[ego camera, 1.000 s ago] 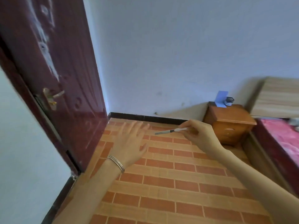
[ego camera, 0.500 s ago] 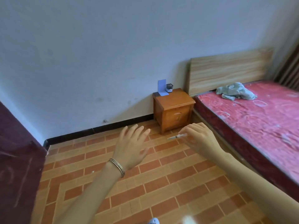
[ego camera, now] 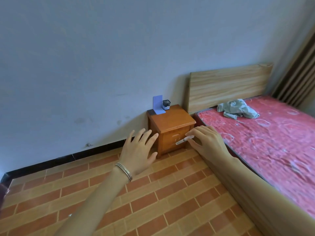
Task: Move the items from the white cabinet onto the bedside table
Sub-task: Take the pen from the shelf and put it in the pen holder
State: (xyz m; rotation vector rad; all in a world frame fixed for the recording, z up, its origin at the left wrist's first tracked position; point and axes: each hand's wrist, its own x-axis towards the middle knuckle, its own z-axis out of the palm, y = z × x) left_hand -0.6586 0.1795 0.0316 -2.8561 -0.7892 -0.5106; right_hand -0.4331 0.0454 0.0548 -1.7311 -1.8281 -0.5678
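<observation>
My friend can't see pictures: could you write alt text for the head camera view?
A right hand pinches a pen in front of a bedside table, the left hand open beside it. A blue card and black cup stand on the table; a red bed lies alongside.

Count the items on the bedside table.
3: a blue upright card at the back, a black cup right of it, a dark flat thing left of it. Something small may hide behind the card.
</observation>
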